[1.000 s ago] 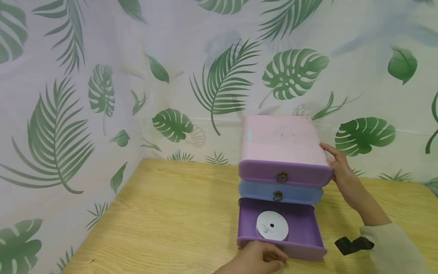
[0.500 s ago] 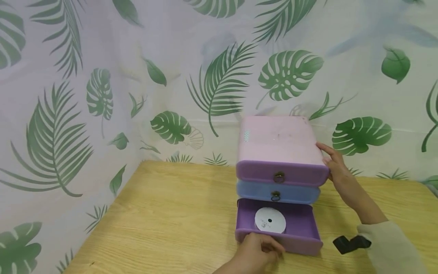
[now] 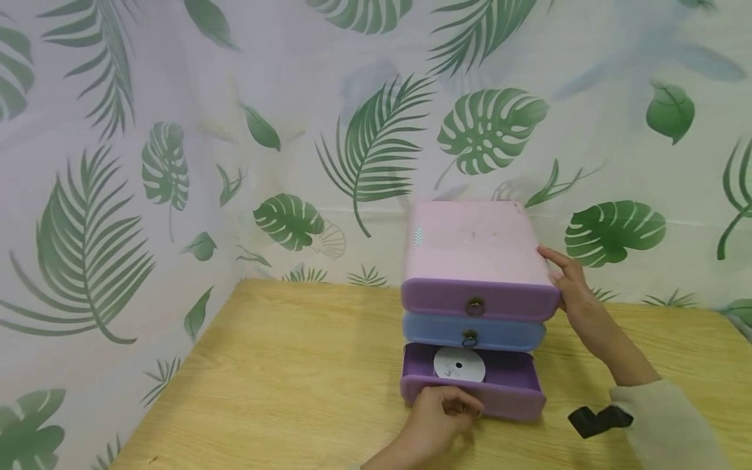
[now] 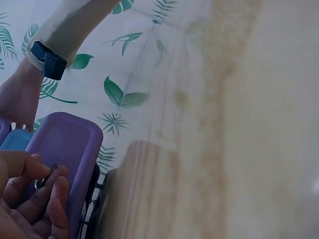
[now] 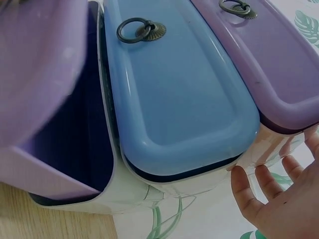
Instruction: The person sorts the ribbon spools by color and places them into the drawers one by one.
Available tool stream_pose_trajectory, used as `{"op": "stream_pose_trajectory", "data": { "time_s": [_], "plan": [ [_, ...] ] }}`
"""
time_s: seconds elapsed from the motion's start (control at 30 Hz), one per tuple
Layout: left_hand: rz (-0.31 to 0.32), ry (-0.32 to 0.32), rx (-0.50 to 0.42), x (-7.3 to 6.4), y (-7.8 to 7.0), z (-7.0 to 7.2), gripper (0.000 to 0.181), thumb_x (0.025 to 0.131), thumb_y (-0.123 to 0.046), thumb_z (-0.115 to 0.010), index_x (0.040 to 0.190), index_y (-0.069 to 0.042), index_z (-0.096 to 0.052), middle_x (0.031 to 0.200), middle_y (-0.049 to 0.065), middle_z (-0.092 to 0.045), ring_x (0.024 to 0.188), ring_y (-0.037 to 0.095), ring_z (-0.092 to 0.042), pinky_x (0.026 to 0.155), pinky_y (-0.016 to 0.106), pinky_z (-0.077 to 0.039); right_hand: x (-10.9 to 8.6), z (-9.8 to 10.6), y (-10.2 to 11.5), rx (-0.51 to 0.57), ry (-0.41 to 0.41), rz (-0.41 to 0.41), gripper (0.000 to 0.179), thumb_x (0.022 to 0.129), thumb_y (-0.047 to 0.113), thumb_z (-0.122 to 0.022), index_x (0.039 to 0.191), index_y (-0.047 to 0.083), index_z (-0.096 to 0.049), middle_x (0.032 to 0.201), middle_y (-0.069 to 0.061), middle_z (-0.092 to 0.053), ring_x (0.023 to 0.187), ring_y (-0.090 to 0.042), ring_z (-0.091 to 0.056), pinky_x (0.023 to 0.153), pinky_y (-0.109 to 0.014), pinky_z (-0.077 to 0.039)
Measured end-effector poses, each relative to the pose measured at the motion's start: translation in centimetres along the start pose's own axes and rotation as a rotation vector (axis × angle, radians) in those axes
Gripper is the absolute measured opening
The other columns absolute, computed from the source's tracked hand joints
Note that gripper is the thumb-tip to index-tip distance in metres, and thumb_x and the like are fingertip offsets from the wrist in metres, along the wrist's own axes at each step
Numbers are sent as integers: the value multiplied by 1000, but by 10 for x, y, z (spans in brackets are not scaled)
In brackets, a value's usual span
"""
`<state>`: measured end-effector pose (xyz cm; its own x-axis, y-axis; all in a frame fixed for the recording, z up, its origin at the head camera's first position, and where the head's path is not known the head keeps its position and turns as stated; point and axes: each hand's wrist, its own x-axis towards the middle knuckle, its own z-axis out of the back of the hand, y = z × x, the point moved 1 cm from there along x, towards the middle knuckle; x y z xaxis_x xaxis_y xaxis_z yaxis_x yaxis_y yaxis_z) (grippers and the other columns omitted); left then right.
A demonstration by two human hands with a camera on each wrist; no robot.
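A small drawer cabinet with a pale pink top stands on the table. Its bottom purple drawer is partly pulled out, holding a white round disc with a centre hole, like a spool. At that drawer's front is my left hand; in the left wrist view its thumb and index finger pinch the drawer's metal ring pull. My right hand rests its spread fingers against the cabinet's right side. Both the blue middle drawer and the purple top drawer are closed.
The wood-grain table extends left and right of the cabinet. Behind it hangs a white cloth with green leaves. A black strap device sits by the right sleeve.
The bottom drawer has slid inward, with the left hand moving along at its front. The white disc has gone back with it. The right hand keeps its place on the cabinet's side.
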<state>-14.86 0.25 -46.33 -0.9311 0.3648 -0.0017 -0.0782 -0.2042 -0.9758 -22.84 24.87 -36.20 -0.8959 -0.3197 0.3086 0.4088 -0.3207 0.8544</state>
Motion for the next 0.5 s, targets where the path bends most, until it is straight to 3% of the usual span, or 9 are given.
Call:
{"op": "stream_pose_trajectory", "data": {
  "time_s": [0.27,0.5],
  "plan": [
    [21,-32,-37,9,-1,3,19,76,4,-65,88,-8,-72,86,4,-72,68,-2,-58,59,13,-47,3,-2,1,2,7,-12,47,102,31,-16,149,26,-7,148,-10,4,119,5,-26,83,-4,-34],
    [7,-47,-100,24,5,4,20,76,7,-63,92,-2,-71,88,12,-72,70,1,-60,64,13,-48,1,-3,0,-3,9,-30,47,102,32,-15,149,27,-7,147,-13,3,119,6,-25,83,-3,-34]
  ]
}}
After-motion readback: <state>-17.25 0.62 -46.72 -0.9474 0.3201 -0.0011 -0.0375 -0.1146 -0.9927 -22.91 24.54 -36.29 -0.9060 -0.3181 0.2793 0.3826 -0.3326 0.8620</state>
